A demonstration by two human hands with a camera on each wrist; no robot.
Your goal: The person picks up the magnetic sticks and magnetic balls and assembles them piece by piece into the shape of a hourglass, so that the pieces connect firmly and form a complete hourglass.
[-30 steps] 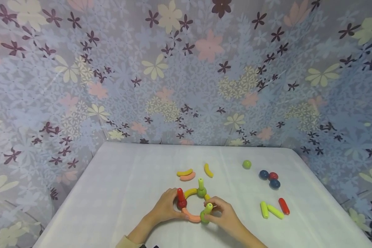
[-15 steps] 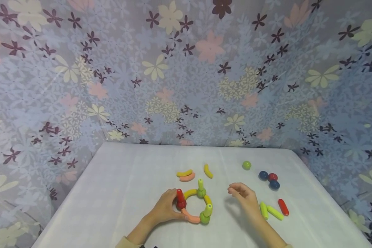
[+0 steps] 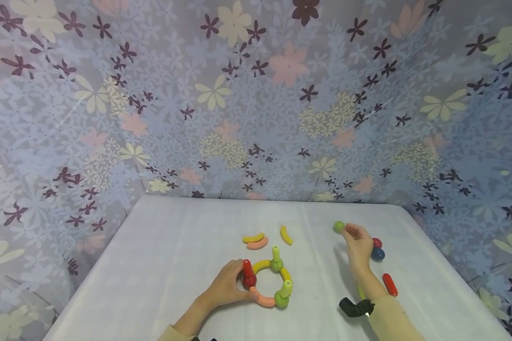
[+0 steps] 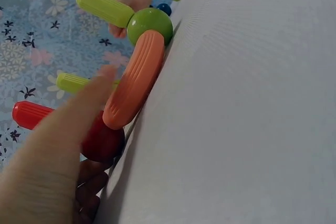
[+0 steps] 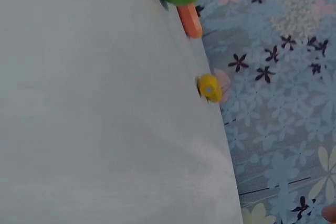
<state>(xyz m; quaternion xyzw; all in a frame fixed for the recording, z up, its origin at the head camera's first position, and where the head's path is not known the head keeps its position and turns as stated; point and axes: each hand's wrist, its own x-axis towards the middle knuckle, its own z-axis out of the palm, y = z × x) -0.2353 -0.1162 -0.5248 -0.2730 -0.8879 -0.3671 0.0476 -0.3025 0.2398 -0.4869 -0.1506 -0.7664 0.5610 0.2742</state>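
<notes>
A ring of curved magnetic sticks and balls lies on the table, with short straight sticks standing on its balls. My left hand (image 3: 228,286) holds its left side, fingers behind the red ball (image 4: 102,139) and thumb along the orange curved stick (image 4: 137,80). A red stick (image 3: 247,268) rises from that ball. Green balls (image 3: 281,299) on the ring's right side carry yellow-green sticks (image 3: 275,253). At the back right, my right hand (image 3: 359,244) has its fingertips at the edge of a loose green ball (image 3: 339,227); contact is unclear. Only a fingertip shows in the right wrist view.
Loose yellow curved sticks (image 3: 286,235) and an orange one (image 3: 257,244) lie behind the ring. Right of my right hand are a red ball (image 3: 377,242), a blue ball (image 3: 378,254) and a red stick (image 3: 390,284). My right forearm mostly hides the yellow-green sticks there.
My right hand has let go of the ring's front green ball and moved right and back to the loose green ball. My left hand stays at the red ball.
</notes>
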